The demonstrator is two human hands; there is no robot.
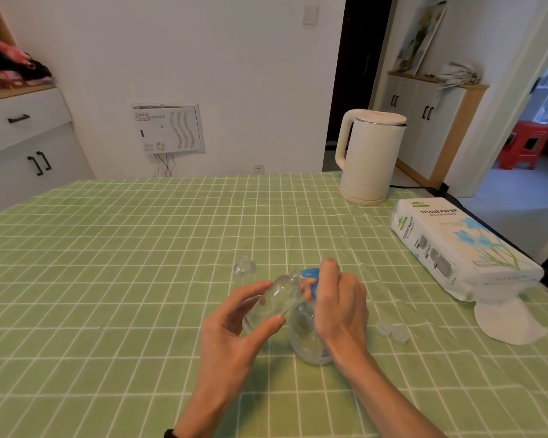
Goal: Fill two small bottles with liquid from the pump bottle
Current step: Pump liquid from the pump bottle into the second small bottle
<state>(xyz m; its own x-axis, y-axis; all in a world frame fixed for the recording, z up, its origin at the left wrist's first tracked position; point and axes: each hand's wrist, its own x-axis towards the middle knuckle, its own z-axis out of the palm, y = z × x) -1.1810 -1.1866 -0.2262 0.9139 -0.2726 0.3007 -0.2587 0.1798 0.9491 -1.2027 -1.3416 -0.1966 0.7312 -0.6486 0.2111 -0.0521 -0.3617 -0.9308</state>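
Left hand [234, 324] was observed pinching a small clear bottle [276, 298], with the thumb on its near side and the fingertips curled round its far side. This bottle was held off the table and tilted, base toward the person and open mouth raised to the right, where it met the spout of the blue pump head [310, 279]. Whether the mouth and spout actually touched could not be determined. No liquid level could be read through the clear wall.

Right hand [339, 305] was closed over the blue pump head from above, fingers curled round it. The pump bottle [307, 333] stood upright on the green checked tablecloth [108, 248], directly below that hand and just right of the held bottle. Its body was clear.

A second small bottle [245, 267], also clear, stood on the cloth beyond the left hand and apart from it. Its outline was faint. Two small clear caps [393, 330] lay side by side on the cloth to the right of the right wrist.

Further off, a cream electric kettle [369, 159] stood at the far right of the table. A pack marked TISSUE PAPER [456, 251] lay near the right edge, with a white sheet [510, 320] just in front of it.
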